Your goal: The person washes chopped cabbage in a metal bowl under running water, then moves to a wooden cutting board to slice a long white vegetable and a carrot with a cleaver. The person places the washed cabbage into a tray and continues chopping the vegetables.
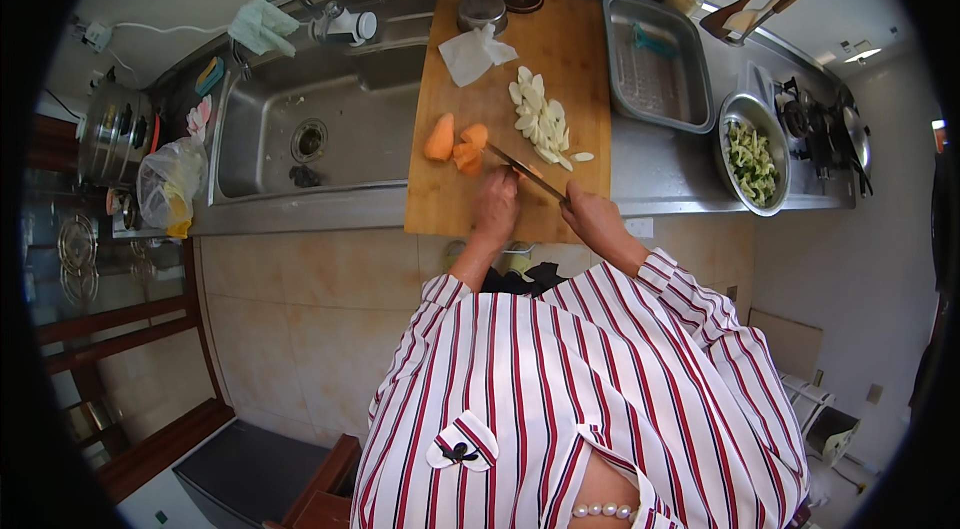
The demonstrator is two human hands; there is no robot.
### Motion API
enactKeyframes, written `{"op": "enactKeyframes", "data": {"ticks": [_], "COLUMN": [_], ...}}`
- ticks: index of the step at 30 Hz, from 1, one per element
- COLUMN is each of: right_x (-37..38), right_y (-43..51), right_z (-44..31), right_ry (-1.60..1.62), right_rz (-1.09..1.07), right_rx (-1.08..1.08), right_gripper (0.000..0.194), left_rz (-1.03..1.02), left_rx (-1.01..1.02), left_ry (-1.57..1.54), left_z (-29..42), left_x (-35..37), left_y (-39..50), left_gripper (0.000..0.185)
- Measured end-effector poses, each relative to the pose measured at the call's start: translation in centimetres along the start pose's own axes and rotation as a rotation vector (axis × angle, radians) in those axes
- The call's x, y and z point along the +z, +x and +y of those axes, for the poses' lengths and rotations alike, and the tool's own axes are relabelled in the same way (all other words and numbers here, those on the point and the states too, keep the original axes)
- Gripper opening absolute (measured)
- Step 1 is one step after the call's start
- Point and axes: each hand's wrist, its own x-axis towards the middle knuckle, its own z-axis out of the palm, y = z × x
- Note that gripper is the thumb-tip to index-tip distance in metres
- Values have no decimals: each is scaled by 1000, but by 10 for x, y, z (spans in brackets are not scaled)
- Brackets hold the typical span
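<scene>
My right hand grips the handle of a kitchen knife, whose blade points to the upper left across a wooden cutting board. Beside the blade, my left hand rests low over the board with its fingers curled and slightly blurred; what lies under them is hidden. Small orange carrot slices show along the blade. A peeled carrot piece and more cut carrot pieces lie left of the knife tip. Pale white oval slices form a loose pile farther back on the right.
A crumpled white cloth or paper and a round metal tin sit at the board's back. The steel sink lies left. To the right stand a grey rectangular basin, a metal bowl of chopped green vegetables and a gas stove.
</scene>
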Motion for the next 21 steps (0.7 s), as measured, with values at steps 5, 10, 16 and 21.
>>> {"op": "enactKeyframes", "data": {"ticks": [5, 10, 16, 21], "right_x": [2, 4, 4, 1], "right_y": [1, 3, 3, 3], "right_z": [1, -1, 1, 1], "right_ry": [47, -1, 63, 39], "right_rz": [38, -10, -2, -39], "right_rx": [-68, 7, 10, 11], "right_gripper": [23, 25, 26, 26], "left_rz": [-73, -20, -8, 50], "left_rx": [19, -14, 50, 26], "left_ry": [82, -14, 31, -19], "left_z": [-2, -3, -7, -5], "left_x": [-2, -3, 0, 1], "left_y": [1, 0, -1, -3], "left_gripper": [11, 11, 16, 10]}}
